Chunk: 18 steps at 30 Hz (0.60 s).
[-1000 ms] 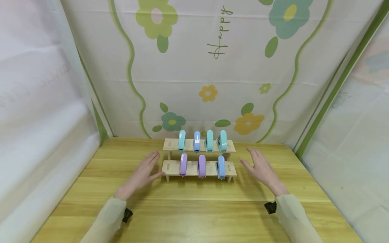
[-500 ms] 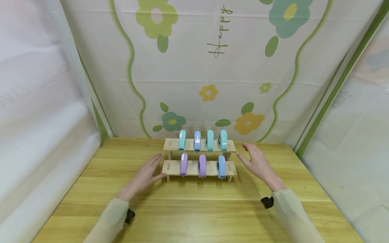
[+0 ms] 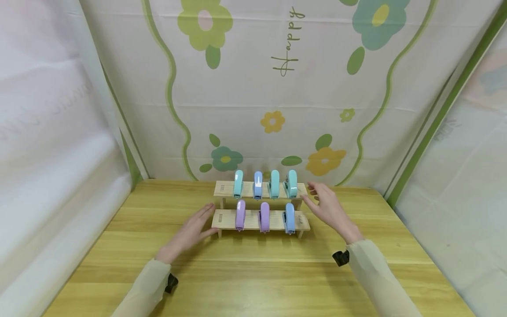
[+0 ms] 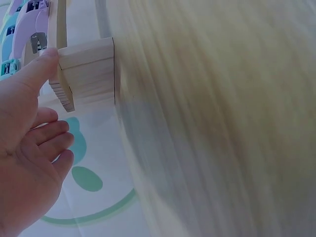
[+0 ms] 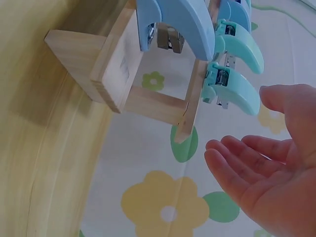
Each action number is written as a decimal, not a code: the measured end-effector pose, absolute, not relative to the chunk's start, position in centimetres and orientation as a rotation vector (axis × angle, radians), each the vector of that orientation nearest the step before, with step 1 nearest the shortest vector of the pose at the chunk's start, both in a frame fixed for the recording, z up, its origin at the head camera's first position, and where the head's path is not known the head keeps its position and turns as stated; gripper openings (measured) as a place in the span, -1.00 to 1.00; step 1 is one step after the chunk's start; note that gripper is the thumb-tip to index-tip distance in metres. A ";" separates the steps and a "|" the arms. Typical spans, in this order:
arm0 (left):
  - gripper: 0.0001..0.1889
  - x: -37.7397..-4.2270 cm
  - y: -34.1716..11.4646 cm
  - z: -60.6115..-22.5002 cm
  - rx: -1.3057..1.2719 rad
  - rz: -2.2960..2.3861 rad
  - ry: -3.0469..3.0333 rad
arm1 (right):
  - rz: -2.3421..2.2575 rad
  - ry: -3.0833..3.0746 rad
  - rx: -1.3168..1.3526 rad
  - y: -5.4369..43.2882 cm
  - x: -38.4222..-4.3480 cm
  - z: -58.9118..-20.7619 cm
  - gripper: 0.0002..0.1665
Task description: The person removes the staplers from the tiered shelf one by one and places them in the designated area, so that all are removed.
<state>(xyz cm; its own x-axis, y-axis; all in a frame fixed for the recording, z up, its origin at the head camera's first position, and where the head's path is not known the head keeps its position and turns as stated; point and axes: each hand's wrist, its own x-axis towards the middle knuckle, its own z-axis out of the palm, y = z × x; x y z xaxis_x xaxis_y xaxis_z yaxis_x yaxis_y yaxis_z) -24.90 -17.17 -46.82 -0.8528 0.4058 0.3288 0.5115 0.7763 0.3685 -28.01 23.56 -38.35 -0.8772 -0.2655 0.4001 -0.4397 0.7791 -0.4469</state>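
A two-level wooden stand holds small staplers. On its lower shelf [image 3: 227, 220] are two purple staplers, a left one [image 3: 240, 215] and a middle one [image 3: 264, 216], and a blue stapler [image 3: 290, 218]. The upper shelf [image 3: 225, 188] carries another blue stapler [image 3: 258, 185] and three teal ones, the rightmost teal stapler [image 3: 292, 183] nearest the right end. My left hand [image 3: 192, 231] is at the stand's left end, its thumb on the lower shelf's end in the left wrist view. Beside the upper shelf's right end, my right hand [image 3: 328, 209] has loosely bent fingers and holds nothing.
The stand is set toward the back of a wood-grain table [image 3: 253, 281]. Close behind rises a white cloth backdrop [image 3: 233, 88] printed with flowers, and a white cloth side wall [image 3: 59, 167] flanks the left. Another cloth wall [image 3: 455, 198] borders the right.
My right hand has moved left toward the upper shelf's right end. My left hand has shifted slightly right against the stand. The staplers keep their places on the shelves.
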 end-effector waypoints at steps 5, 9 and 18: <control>-0.23 -24.9 -17.1 -46.9 -0.718 -0.644 -2.741 | 0.818 -2.659 0.548 22.8 -28.4 -38.3 -0.38; -0.24 -24.9 -17.1 -46.9 -0.718 -0.624 -2.739 | 0.840 -2.654 0.557 22.2 -28.7 -38.3 -0.39; -0.29 -24.9 -17.1 -47.1 -0.726 -0.610 -2.759 | 0.865 -2.657 0.550 21.1 -29.3 -38.5 -0.42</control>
